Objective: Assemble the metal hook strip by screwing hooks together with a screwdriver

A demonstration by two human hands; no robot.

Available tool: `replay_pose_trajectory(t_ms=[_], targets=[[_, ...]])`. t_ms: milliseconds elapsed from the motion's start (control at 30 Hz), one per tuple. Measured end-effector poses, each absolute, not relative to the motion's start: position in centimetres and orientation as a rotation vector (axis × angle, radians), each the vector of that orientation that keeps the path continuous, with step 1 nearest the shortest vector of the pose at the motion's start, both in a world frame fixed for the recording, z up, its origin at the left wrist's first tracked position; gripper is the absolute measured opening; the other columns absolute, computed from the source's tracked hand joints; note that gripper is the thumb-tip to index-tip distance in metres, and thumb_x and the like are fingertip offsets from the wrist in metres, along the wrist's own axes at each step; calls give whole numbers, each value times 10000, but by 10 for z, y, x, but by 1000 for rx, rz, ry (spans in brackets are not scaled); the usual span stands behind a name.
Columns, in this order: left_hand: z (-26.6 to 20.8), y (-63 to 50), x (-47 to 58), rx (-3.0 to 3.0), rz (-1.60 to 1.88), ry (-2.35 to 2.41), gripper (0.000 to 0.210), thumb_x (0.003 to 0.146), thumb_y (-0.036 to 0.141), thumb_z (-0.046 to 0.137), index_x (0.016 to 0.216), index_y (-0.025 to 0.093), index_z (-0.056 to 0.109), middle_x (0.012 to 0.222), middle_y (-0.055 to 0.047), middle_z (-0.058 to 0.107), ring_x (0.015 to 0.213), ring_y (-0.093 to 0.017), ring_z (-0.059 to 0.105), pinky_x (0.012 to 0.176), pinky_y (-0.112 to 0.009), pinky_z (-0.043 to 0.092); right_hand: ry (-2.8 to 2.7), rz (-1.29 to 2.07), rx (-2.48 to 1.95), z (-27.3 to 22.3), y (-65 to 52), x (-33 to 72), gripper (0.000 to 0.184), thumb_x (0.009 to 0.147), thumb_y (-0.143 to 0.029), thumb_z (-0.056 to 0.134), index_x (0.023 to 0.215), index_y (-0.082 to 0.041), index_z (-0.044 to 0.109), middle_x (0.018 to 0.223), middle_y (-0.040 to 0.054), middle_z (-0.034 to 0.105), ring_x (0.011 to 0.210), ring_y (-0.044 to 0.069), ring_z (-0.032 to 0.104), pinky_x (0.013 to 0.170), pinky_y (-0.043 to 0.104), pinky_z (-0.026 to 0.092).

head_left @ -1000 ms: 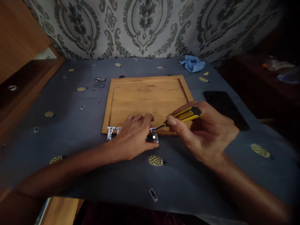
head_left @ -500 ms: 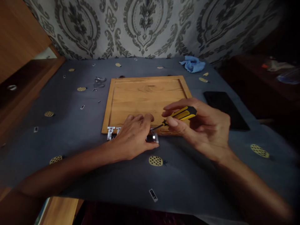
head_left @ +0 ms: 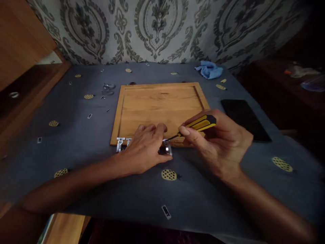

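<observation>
A framed wooden panel [head_left: 154, 105] lies flat on the cloth-covered table. Along its near edge sit silver metal hinges: one hinge [head_left: 120, 144] at the left corner, another partly under my fingers. My left hand [head_left: 146, 147] is closed over the near edge, thumb against the right-hand hinge [head_left: 167, 149]; its palm hides part of the metal. Between the fingers and thumb of my right hand [head_left: 219, 142] is a yellow-and-black screwdriver [head_left: 203, 123], tilted, its tip at the right-hand hinge. Whether the tip sits in a screw is too small to tell.
Beyond the panel's left side lie a small metal fitting [head_left: 108, 86] and a loose screw [head_left: 108, 110]. A dark flat slab [head_left: 245, 118] rests to the right. A blue cloth [head_left: 209, 70] lies at the back right. Wooden furniture [head_left: 22, 40] borders the left.
My right hand has shifted slightly right, and its fingers have closed further round the screwdriver, whose handle has turned a little. My left hand and the panel stay in place.
</observation>
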State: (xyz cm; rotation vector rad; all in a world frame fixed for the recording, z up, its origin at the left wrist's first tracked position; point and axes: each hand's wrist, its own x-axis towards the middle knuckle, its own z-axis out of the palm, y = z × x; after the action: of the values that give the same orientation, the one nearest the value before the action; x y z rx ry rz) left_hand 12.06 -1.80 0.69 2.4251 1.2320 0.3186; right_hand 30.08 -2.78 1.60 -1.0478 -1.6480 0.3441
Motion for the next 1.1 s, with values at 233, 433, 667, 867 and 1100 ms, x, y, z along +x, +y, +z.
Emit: replay_pose_trajectory(t_ms=[233,433,667,867,1100], targets=[[5,-17,119,2426,330,1228,498,833,407,788,1161,187,486,1105,-90,680,1127,-317,617,964,-448,444,-1728,570,-966,27,-28,306,129,908,-359,735,840,-257,698,785,-15,698,571,132,649,487,283,517],[6,-17,119,2414,293,1231,538,827,410,797,1194,182,476,1105,-87,681,1117,-305,620,974,-434,441,-1581,369,-1018,24,-33,305,76,939,-304,685,865,-319,696,746,-25,671,506,154,642,419,315,488],[4,-17,119,2435,339,1225,518,822,414,802,1160,193,477,1109,-88,688,1120,-312,625,965,-440,441,-1647,349,-1103,20,-31,306,119,874,-352,766,841,-261,698,735,-18,655,527,160,663,428,297,513],[5,-17,119,2435,324,1226,500,824,407,798,1144,190,481,1075,-79,690,1105,-311,628,948,-438,443,-1702,289,-1118,15,-31,308,82,911,-326,713,854,-281,674,766,-16,671,544,160,668,440,301,531],[7,-17,120,2436,301,1234,490,824,401,799,1127,194,475,1093,-86,683,1117,-310,619,963,-443,439,-1863,237,-947,21,-27,310,122,914,-207,688,853,-305,650,763,-16,702,566,169,662,492,328,554]])
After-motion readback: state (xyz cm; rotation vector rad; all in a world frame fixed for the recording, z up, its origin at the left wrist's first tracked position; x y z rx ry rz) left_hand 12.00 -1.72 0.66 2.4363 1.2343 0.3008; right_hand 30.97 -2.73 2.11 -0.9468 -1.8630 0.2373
